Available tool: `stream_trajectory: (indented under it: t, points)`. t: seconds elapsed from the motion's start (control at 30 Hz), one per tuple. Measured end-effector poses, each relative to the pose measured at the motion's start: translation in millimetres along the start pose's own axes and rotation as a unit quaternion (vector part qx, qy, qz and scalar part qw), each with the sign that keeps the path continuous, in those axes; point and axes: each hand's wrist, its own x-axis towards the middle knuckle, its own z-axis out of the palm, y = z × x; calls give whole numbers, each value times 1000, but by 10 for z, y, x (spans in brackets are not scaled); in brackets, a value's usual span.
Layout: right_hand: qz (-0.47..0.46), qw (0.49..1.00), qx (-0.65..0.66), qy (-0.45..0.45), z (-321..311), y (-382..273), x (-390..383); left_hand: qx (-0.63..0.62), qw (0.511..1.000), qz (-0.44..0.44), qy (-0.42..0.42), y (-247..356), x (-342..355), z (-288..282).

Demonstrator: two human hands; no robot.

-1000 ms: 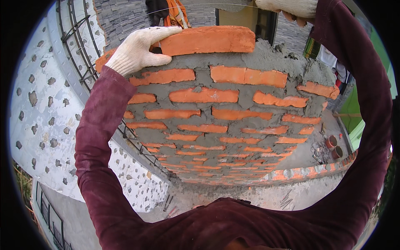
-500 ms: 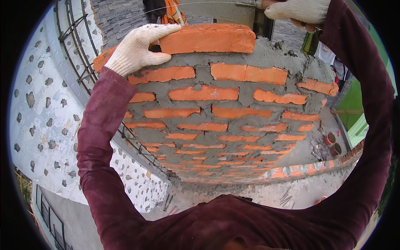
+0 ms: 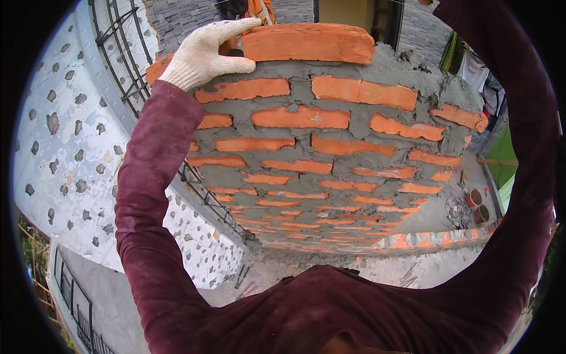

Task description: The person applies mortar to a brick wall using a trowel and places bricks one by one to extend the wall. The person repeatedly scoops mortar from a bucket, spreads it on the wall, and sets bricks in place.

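My left hand (image 3: 207, 54), in a white knitted glove, grips the left end of an orange brick (image 3: 309, 44). Its thumb lies low by the brick's front, and the fingers reach over the top. This brick rests lengthwise on grey mortar (image 3: 407, 68) along the top of a brick wall (image 3: 300, 117). To its left, another brick (image 3: 157, 68) sits partly behind my hand. My right arm (image 3: 525, 76) is raised to the upper right; only a sliver of the right hand (image 3: 435, 5) shows at the top edge, its fingers hidden.
On the left stand a pitted white wall (image 3: 65, 147) and a steel rebar cage (image 3: 121, 50). Two pots or buckets (image 3: 473, 198) are on the ground at right, beyond a low brick edge (image 3: 436, 239). Hanging cloths (image 3: 473, 69) are behind the wall's right end.
My right hand has gone up almost out of the picture, and the line seen across the top no longer shows there. The view has shifted slightly; my left hand stays on the brick.
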Motion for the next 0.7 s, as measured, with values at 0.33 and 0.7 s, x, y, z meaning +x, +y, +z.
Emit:
stream_trajectory:
  t: [0.33, 0.7]
  points:
    - [57, 998, 1, -41, 157, -100, 67, 51, 998, 0, 29, -33, -23, 123]
    - [-14, 990, -5, -138, 166, 91, 93, 58, 997, -6, 43, 9, -36, 116]
